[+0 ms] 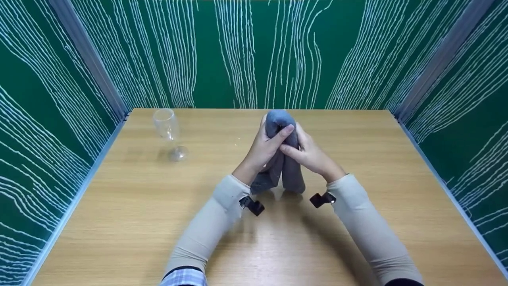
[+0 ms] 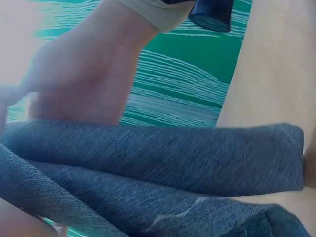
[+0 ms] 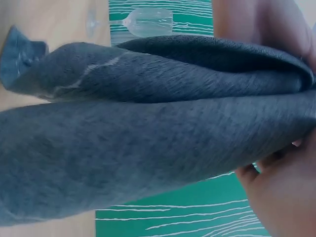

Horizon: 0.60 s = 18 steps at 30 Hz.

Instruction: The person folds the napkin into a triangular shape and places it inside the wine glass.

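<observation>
A grey-blue cloth (image 1: 291, 171) is bunched between both hands above the middle of the table, its loose ends hanging down. My left hand (image 1: 266, 143) grips it from the left, thumb laid across the front. From the right, my right hand (image 1: 313, 154) holds it, thumb pressing just below the other thumb. In the left wrist view the folded cloth (image 2: 163, 155) shows a pale crease, with the right hand (image 2: 84, 74) behind. The right wrist view shows the cloth (image 3: 148, 143) in long folds between the two hands. Whether anything is inside it, I cannot tell.
A clear stemmed glass (image 1: 168, 131) stands upright at the back left of the wooden table (image 1: 131, 222). Green walls (image 1: 206, 51) with white wavy lines enclose the table at the back and sides. A small wrist camera (image 1: 254, 205) is strapped to the left sleeve.
</observation>
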Tool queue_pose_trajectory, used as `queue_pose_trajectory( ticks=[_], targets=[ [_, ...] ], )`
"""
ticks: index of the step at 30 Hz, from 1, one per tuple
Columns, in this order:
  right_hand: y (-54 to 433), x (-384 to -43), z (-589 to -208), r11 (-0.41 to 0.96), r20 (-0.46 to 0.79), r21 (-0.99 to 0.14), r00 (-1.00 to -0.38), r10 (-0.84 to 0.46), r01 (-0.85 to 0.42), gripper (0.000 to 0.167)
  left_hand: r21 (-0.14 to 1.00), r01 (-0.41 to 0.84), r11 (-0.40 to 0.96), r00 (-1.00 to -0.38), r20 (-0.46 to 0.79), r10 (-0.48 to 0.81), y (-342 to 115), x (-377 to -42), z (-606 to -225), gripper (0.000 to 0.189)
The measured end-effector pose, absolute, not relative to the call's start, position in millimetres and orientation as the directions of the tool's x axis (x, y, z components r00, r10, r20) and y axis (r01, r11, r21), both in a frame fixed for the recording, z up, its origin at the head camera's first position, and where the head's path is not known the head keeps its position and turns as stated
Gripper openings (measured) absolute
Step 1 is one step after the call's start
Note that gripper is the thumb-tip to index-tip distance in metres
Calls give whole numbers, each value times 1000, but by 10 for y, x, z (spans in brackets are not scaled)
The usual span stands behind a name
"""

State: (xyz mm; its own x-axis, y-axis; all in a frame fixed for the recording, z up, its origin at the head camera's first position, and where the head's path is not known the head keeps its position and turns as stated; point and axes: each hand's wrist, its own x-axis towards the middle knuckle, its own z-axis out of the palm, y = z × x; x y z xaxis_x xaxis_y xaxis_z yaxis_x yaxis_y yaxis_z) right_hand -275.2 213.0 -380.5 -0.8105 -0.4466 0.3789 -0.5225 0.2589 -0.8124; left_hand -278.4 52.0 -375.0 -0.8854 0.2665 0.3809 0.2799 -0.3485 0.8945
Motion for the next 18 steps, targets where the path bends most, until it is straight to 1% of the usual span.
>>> queue_pose_trajectory(
  ticks=[2, 4, 5, 7, 11, 13, 15, 18],
  targets=[
    [2146, -2741, -3824, 270, 323, -836, -826, -463, -478, 78, 903, 259, -342, -885, 363, 291, 510, -2774, -3750, 53],
    [2149, -2728, -3841, 298, 281, -841, -836, -472, -451, 80, 917, 240, -319, -887, 341, 312, 498, -2758, -3755, 55],
    [2147, -2721, -3846, 313, 269, -839, -838, -475, -446, 77, 922, 233, -308, -887, 332, 323, 494, -2749, -3757, 56],
    [2136, -2690, -3837, 335, 253, -832, -840, -480, -442, 64, 932, 227, -284, -886, 319, 337, 488, -2732, -3762, 58],
    [2090, -2589, -3744, 323, 281, -828, -837, -469, -458, 40, 929, 257, -265, -872, 341, 352, 499, -2719, -3770, 60],
    [2075, -2551, -3716, 306, 304, -828, -835, -458, -469, 34, 929, 282, -237, -866, 353, 353, 497, -2718, -3777, 60],
    [2102, -2605, -3806, 295, 330, -821, -828, -454, -489, 30, 931, 308, -197, -863, 360, 353, 490, -2719, -3781, 60],
    [2149, -2693, -3939, 302, 324, -819, -827, -459, -488, 23, 930, 350, -114, -861, 367, 351, 468, -2718, -3782, 60]
  ],
)
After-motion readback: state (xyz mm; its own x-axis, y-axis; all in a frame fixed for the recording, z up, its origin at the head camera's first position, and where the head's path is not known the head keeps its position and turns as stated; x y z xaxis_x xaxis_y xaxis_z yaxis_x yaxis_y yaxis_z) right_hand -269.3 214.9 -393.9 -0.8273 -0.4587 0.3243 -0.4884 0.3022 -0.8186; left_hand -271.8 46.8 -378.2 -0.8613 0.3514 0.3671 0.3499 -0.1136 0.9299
